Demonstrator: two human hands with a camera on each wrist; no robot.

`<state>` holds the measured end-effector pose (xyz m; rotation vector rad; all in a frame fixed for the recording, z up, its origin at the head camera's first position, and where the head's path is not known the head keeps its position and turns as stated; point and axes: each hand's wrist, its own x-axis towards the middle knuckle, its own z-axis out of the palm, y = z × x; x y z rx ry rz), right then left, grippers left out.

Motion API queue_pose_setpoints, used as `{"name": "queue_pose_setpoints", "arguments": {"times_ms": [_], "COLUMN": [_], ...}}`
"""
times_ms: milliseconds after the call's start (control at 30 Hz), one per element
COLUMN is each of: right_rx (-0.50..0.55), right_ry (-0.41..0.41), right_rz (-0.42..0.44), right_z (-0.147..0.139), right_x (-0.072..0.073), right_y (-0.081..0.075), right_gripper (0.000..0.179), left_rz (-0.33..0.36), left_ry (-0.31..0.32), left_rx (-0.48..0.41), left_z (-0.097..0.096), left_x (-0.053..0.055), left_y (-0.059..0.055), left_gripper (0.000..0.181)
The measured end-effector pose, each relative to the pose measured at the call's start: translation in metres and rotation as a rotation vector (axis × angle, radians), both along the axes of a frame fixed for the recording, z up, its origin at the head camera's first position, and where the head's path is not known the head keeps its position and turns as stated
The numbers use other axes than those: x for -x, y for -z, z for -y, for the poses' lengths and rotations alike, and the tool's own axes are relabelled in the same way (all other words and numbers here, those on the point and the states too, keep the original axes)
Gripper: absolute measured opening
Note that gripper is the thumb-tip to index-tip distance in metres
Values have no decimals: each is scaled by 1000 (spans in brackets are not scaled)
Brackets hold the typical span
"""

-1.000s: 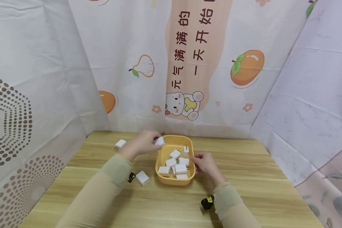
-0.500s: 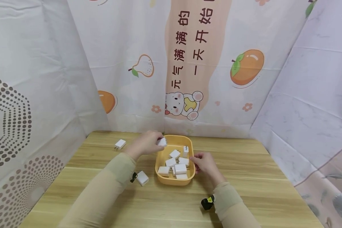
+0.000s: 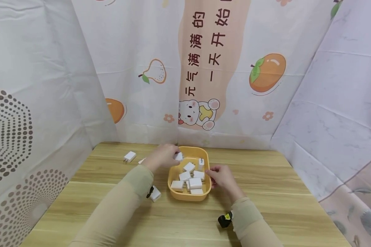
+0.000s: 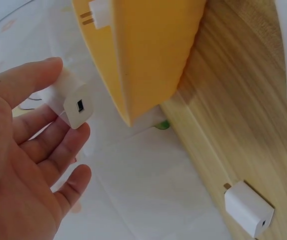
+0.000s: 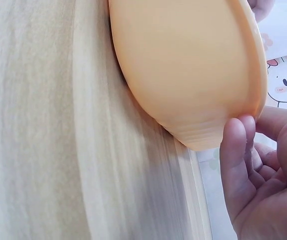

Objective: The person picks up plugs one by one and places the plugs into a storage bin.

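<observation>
My left hand (image 3: 164, 156) pinches a white USB charger plug (image 3: 179, 156) between thumb and fingers, over the far left rim of a yellow plastic basket (image 3: 188, 151). Up close in the left wrist view, the charger (image 4: 77, 102) shows its USB port, and the lower fingers are spread. Several white chargers (image 3: 195, 183) lie inside the basket, some stacked. On the right side my right hand (image 3: 223, 176) grips the basket's rim; in the right wrist view its fingertips (image 5: 236, 131) touch the outer wall.
Left of the basket, loose chargers lie on the wooden table (image 3: 266, 206): one far left (image 3: 130, 156), one partly hidden behind the left wrist (image 3: 142, 161), and another beside the left sleeve (image 3: 155, 194). A printed curtain (image 3: 136, 109) hangs behind the table.
My left hand has moved right with the charger, further over the basket. A charger on the table behind its wrist has come into view. The right hand stays on the rim.
</observation>
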<state>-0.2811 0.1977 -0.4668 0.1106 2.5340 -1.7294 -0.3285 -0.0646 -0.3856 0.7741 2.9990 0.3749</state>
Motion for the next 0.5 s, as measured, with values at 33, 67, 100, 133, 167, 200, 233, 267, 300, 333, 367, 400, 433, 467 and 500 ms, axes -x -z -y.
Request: {"name": "queue_pose_setpoints", "arguments": {"times_ms": [33, 67, 100, 133, 167, 200, 233, 267, 300, 333, 367, 400, 433, 467, 500], "right_rx": [2, 2, 0, 0, 0, -1, 0, -3, -4, -5, -6, -6, -4, -4, -3], "right_ry": [2, 3, 5, 6, 7, 6, 4, 4, 4, 3, 3, 4, 4, 5, 5], "right_rz": [6, 11, 15, 20, 23, 24, 24, 21, 19, 17, 14, 12, 12, 11, 11], "right_z": [0, 0, 1, 1, 1, 2, 1, 1, 1, 1, 0, 0, 0, 0, 0], "right_x": [0, 0, 0, 0, 0, 0, 0, 0, 0, 0, 0, 0, 0, 0, 0], "right_y": [0, 0, 0, 0, 0, 0, 0, 0, 0, 0, 0, 0, 0, 0, 0], "right_gripper": [16, 16, 17, 17, 17, 18, 18, 18, 18, 18, 18, 18, 18, 18, 18], "left_rz": [6, 15, 25, 32, 38, 50, 59, 66, 64, 59, 54, 51, 41, 32, 22], "left_ry": [-4, -10, -13, -13, -13, -14, -8, -2, 9, 20, 30, 37, 43, 45, 48], "left_rx": [6, 12, 12, 17, 23, 27, 29, 34, 48, 63, 74, 82, 90, 99, 105], "left_z": [-1, -1, -2, -4, -5, -6, -8, -10, -12, -14, -15, -17, -18, -20, -21], "left_x": [0, 0, 1, 1, 1, 1, 1, 1, 1, 1, 1, 0, 0, -1, -1], "left_y": [1, 2, 3, 5, 6, 8, 9, 10, 10, 11, 12, 12, 12, 13, 13], "left_gripper": [36, 34, 33, 31, 29, 27, 24, 23, 21, 19, 17, 17, 18, 20, 21]}}
